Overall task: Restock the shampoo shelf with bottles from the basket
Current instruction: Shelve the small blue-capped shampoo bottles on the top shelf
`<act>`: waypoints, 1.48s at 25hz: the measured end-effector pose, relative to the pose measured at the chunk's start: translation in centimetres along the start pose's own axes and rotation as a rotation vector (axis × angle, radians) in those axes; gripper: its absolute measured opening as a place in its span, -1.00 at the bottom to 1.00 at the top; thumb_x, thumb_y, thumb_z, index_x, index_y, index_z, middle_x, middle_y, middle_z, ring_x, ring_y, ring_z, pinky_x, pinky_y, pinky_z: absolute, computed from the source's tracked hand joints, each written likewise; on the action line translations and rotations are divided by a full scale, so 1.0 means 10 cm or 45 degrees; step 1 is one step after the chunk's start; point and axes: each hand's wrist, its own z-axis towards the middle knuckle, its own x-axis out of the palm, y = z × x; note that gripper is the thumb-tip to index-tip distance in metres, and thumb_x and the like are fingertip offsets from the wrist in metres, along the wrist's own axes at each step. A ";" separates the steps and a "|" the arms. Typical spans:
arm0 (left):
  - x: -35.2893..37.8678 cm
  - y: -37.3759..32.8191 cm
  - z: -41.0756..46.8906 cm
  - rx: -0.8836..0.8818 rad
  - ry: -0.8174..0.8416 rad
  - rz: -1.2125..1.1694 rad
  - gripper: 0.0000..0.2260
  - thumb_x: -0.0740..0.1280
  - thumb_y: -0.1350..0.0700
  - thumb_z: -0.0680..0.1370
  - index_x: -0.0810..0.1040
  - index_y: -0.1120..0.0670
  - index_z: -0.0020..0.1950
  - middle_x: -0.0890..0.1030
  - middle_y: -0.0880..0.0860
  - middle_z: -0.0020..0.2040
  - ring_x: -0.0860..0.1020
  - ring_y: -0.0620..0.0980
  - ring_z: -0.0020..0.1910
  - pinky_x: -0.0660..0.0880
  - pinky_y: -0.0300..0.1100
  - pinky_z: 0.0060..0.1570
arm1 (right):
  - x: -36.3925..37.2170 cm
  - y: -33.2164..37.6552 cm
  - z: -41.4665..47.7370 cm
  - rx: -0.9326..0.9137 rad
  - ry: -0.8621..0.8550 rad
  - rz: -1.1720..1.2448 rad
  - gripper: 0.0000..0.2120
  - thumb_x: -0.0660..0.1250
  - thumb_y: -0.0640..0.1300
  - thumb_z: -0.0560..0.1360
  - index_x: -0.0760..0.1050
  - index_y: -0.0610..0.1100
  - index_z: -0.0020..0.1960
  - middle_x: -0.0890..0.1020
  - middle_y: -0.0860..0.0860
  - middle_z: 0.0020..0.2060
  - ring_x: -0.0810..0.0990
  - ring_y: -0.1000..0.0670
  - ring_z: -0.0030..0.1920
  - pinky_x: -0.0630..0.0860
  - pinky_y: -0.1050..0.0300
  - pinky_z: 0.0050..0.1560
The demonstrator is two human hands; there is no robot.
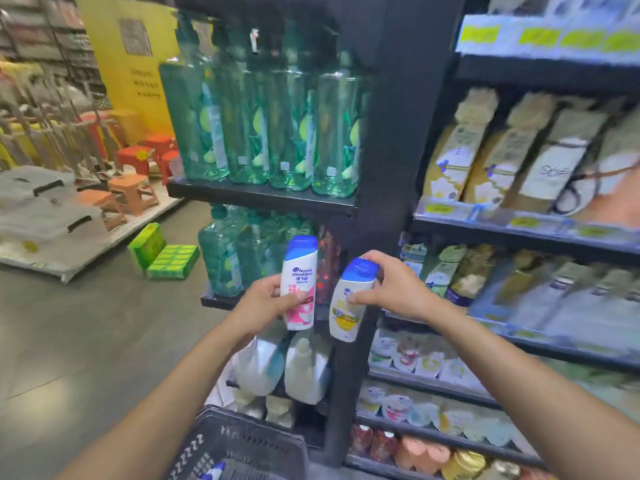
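Left hand [265,303]: clamped on the lower half of the pink-label shampoo bottle, thumb across the front, fingers wrapped behind.
Pink-label shampoo bottle [300,268]: white body, blue cap, "head & shoulders" print; held close to upright in the air in front of the end shelf.
Right hand [394,285]: clamped on the yellow-label shampoo bottle from above, fingers curled over the cap, thumb pressed on the front.
Yellow-label shampoo bottle [346,320]: white body, blue cap; tilted with the cap leaning right, in front of the black upright post [388,150].
Bottle spacing: the two are side by side, just apart, not touching.
Basket [242,445]: dark slotted plastic, at the bottom edge below both forearms; a blue-capped bottle [215,470] shows inside at its near edge.
End shelf [259,195]: black, carrying a row of tall clear green bottles [263,126]; more of the same on the tier below [225,258].
Refill pouches [304,368]: pale, standing on a lower tier under the held bottles.
Right-hand shelving [519,230]: several tiers with price strips; tan pouch packs [502,150] above, blurred bottles and tubs below, kinds not readable.
Floor stock: green cartons [173,261] by the end shelf; orange and red plastic stools [133,192] and clear lidded storage boxes [41,209] at left.
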 end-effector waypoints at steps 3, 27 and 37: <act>0.42 -0.36 0.21 0.097 0.114 0.015 -0.82 0.49 0.23 0.55 0.69 0.09 0.14 0.77 0.12 0.04 0.76 0.03 -0.03 0.68 -0.16 -0.10 | -0.58 0.03 -0.20 0.024 -0.091 0.030 -0.56 0.68 -0.22 0.32 0.54 -0.10 0.08 0.75 -0.05 -0.06 0.70 -0.01 -0.11 0.59 0.04 -0.02; 1.15 -3.60 0.87 0.774 0.287 0.089 -0.63 0.58 -0.19 0.37 0.75 -0.06 0.10 0.76 0.11 0.10 0.74 0.08 0.10 0.66 -0.04 0.15 | -3.53 2.40 -0.25 -0.551 -0.778 -0.383 -0.57 0.68 -0.04 0.32 0.52 0.11 0.05 0.72 0.09 -0.19 0.66 0.21 -0.32 0.57 0.29 -0.37; 1.04 -3.65 1.11 0.711 0.374 0.062 -0.49 0.65 -0.22 0.30 0.74 -0.01 0.16 0.74 0.11 0.18 0.72 0.13 0.17 0.60 0.07 0.24 | -3.71 2.54 0.90 -0.360 -0.830 -1.058 -0.34 0.62 0.20 0.29 0.33 0.07 0.20 0.60 0.06 -0.04 0.61 -0.11 -0.06 0.49 0.01 -0.09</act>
